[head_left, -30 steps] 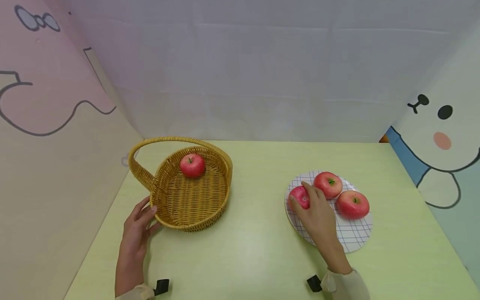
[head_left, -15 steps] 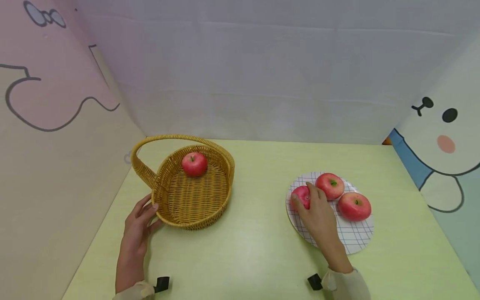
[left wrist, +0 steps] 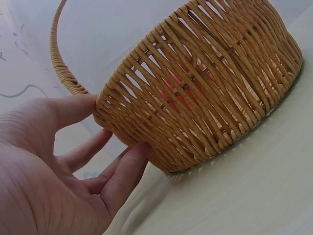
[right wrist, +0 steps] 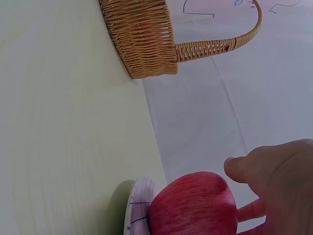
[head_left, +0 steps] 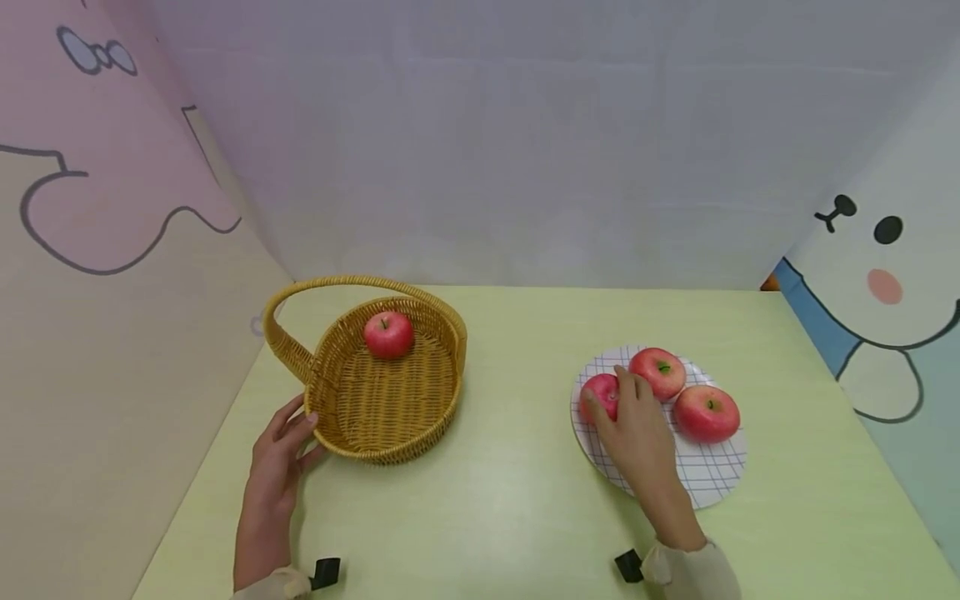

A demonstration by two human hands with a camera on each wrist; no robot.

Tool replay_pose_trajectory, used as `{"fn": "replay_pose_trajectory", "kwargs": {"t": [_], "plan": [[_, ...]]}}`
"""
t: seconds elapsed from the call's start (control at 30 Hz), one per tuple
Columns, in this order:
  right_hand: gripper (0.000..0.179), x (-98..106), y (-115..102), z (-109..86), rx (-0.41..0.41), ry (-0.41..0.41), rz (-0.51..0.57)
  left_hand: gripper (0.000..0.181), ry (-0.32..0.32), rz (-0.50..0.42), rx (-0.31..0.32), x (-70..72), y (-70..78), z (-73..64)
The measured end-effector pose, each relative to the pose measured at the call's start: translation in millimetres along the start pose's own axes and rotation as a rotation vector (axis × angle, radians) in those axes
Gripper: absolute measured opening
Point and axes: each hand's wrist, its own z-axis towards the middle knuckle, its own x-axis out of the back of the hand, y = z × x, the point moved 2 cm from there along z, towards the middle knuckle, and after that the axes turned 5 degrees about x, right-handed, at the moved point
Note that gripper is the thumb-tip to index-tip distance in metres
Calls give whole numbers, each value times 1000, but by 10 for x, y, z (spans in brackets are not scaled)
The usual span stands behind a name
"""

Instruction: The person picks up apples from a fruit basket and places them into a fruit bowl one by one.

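Observation:
My left hand (head_left: 277,458) is at the near left side of a round wicker basket (head_left: 390,437). In the left wrist view its fingertips (left wrist: 137,152) touch the basket's woven outer wall. A red apple (head_left: 388,335) lies inside the basket at the back. My right hand (head_left: 641,437) is bent loosely over another red apple (head_left: 597,392), which sits on a checked plate (head_left: 708,483). Its thumb (right wrist: 237,166) stands a little apart from that apple in the right wrist view; other fingers are partly hidden behind the apple. Two more apples, a rear one (head_left: 658,373) and a right one (head_left: 707,413), share the plate.
The basket's tall handle (head_left: 352,281) arches over its left and back sides. A pale yellow-green table (head_left: 495,500) lies beneath everything. A white back wall (head_left: 480,167) and printed side panels (head_left: 877,367) enclose it.
Both hands, the basket and the apples keep practically the same places. Only the head view shifts slightly.

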Motion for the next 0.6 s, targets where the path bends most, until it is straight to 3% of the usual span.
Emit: {"fn": "replay_pose_trajectory", "kwargs": {"t": [0.17, 0.27, 0.33, 0.43, 0.53, 0.6], "plan": [[70, 67, -52, -57, 17, 48, -48, 59, -9, 11, 16, 22, -1, 6], [67, 111, -92, -87, 88, 140, -50, 60, -27, 16, 22, 54, -11, 7], [62, 128, -120, -95, 185, 234, -32, 59, -32, 17, 29, 78, -23, 2], [58, 140, -170, -83, 400, 359, 3, 57, -37, 12, 43, 96, -42, -8], [55, 126, -245, -46, 620, 383, 71, 55, -33, 12, 40, 86, -41, -6], [51, 104, -312, -22, 733, 353, 136, 55, -41, 11, 28, 63, -29, 9]]}}
